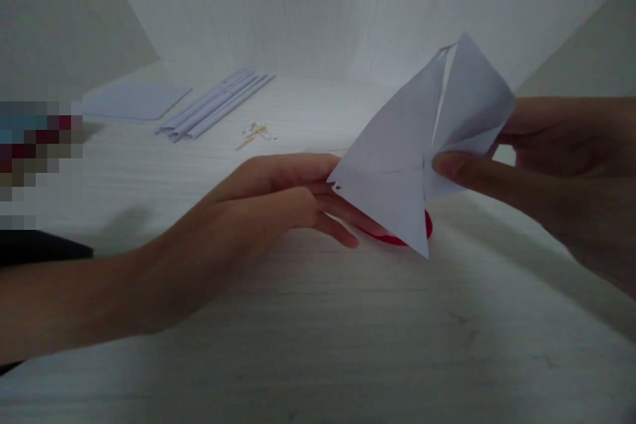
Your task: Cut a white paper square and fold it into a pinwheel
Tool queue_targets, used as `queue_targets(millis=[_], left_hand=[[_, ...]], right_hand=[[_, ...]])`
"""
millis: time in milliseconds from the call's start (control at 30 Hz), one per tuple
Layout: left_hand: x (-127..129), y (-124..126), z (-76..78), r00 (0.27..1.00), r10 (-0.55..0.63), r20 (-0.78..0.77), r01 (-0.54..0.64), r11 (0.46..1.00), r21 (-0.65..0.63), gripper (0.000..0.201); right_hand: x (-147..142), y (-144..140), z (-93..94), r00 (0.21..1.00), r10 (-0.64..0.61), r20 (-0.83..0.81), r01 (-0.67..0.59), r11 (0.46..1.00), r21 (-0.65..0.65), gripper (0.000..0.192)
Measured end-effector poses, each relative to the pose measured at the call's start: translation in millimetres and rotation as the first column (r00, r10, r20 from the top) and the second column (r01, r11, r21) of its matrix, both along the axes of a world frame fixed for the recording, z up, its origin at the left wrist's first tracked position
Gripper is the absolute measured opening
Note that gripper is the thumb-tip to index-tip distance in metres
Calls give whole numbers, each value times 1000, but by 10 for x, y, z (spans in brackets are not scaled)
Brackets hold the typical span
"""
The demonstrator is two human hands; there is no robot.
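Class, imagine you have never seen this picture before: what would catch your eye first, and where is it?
First, the folded white paper, held up right of centre: the right hand pinches its right side and the left hand touches its lower left corner. Next, a red object peeks out from under the paper on the white table. Further back on the left lie rolled paper tubes and a flat sheet.
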State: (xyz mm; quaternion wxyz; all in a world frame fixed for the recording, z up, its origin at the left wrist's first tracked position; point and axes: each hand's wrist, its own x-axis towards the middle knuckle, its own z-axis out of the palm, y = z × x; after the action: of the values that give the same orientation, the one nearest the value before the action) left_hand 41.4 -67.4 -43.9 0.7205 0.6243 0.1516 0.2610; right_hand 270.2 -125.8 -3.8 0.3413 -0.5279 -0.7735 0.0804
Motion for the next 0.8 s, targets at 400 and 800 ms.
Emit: queue_targets(millis=[400, 800], left_hand=[[172, -26, 78, 989, 48, -141, -63, 993, -101, 12], [189, -2, 104, 986, -60, -155, 36, 987, -157, 13]], right_hand=[[-55, -49, 1, 990, -127, 56, 131, 989, -65, 18], [-29, -47, -44, 998, -59, -18, 57, 995, -79, 9]])
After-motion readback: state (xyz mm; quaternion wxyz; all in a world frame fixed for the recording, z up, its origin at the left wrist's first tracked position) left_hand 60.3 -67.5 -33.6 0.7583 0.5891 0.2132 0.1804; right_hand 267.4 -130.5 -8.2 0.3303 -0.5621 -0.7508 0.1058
